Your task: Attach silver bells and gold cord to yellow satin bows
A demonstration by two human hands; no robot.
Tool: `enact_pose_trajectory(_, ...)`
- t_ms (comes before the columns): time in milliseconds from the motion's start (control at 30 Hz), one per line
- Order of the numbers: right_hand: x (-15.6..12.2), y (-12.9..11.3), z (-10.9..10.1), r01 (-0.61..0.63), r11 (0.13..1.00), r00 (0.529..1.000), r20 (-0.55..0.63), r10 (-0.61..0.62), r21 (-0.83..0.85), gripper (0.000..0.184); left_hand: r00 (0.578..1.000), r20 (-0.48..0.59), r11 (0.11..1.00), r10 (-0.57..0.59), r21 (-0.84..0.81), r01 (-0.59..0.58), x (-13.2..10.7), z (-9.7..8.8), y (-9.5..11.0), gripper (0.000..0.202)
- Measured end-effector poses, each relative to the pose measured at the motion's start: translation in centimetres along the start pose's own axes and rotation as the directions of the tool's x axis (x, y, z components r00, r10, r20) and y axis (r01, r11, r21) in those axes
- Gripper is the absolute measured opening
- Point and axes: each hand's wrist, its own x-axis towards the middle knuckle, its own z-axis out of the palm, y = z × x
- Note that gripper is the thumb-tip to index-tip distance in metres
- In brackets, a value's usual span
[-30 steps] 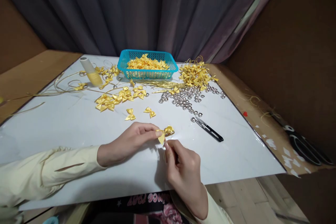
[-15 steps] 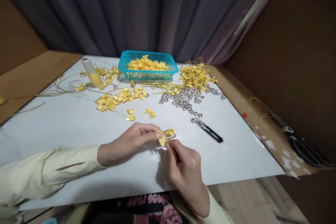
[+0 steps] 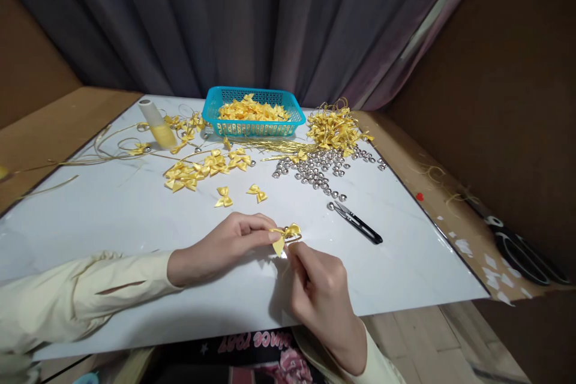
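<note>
Between the thumb and fingers of my left hand [image 3: 218, 250] is a yellow satin ribbon bow [image 3: 279, 246], held just above the white tabletop [image 3: 216, 306]. A thin gold cord [image 3: 295, 239] loops out from the bow's right side. My right hand [image 3: 323, 295] is closed, its thumb and forefinger pinching at the cord's lower end. A small silver bead seems to sit at the bow's middle, partly covered. Two loose bows [image 3: 224, 197] lie just beyond my left hand. Black thread snips [image 3: 359, 225] rest to the right, a silver bead [image 3: 331, 206] by their tip.
Behind stand a blue basket [image 3: 254, 129] of bows and a tilted-looking glue bottle [image 3: 158, 126]. Silver beads [image 3: 317, 171] are scattered right of centre, before a heap of corded bows [image 3: 335, 129]. More bows [image 3: 215, 163] lie left of centre. Large scissors [image 3: 522, 255] rest at far right.
My right hand has shifted slightly right and down, drawing away a little from the bow. My left hand keeps its hold with almost no movement.
</note>
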Motion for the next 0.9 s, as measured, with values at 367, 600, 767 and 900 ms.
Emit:
enact_pose_trajectory(367, -0.02, -0.03, -0.10, -0.001, 1.000, 1.000, 0.023, 0.001, -0.017, 0.020, 1.000, -0.001, 0.999, 0.018, 0.042, -0.018, -0.20, -0.01, -0.20, 0.025)
enact_pose_trajectory(600, -0.05, 0.04, -0.12, 0.008, 1.000, 0.999, 0.033, -0.008, -0.009, 0.020, 1.000, -0.005, 0.999, 0.019, 0.042, -0.019, -0.13, 0.07, -0.23, 0.023)
enact_pose_trajectory(767, 0.03, 0.01, -0.32, 0.013, 1.000, 0.999, 0.045, -0.013, -0.001, 0.019, 0.999, -0.002, 0.997, 0.041, 0.062, -0.041, -0.14, 0.00, -0.50, 0.024)
enact_pose_trajectory(900, -0.01, 0.01, -0.40, 0.012, 1.000, 0.998, 0.055, -0.012, -0.001, 0.020, 0.999, -0.004, 0.997, 0.051, 0.064, -0.050, -0.10, 0.03, -0.58, 0.024)
